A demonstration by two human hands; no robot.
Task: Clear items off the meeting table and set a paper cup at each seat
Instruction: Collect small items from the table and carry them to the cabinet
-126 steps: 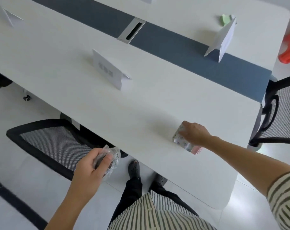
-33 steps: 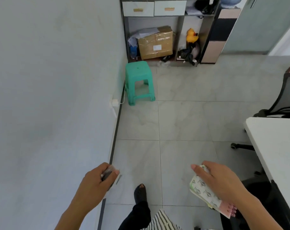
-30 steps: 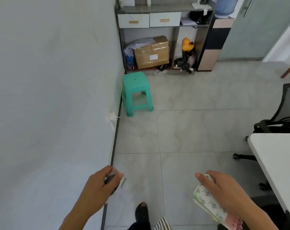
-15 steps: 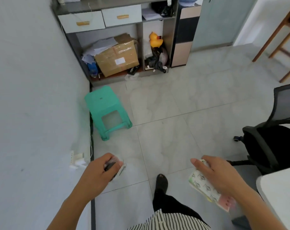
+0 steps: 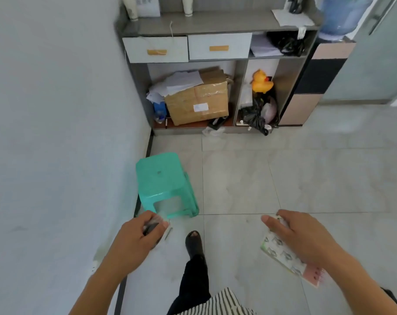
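From the head view, the left hand (image 5: 136,239) has its fingers curled round a small wrapped item (image 5: 155,226), dark inside crinkled clear film; what it is I cannot tell. The right hand (image 5: 304,239) grips a patterned tissue pack (image 5: 283,258) with a pink end, thumb on top and fingers closed under it. Both are held out over the tiled floor (image 5: 306,178), one shoe (image 5: 194,241) forward, with a green stool (image 5: 163,178) just ahead by the wall (image 5: 56,133).

Beyond the stool stands a grey cabinet (image 5: 215,23), a cardboard box (image 5: 199,98) and a yellow duck (image 5: 261,81) in its open bays. On its top, at the left, are two pale stacks (image 5: 188,6) that may be the paper cups; they are cut off by the frame edge, so I cannot be sure. The desk is out of view.

This looks like the clearing step: both items are off the desk and being taken away. The next move likely calls for a free spot on the cabinet to set both down, then emptying the hands for the cups.
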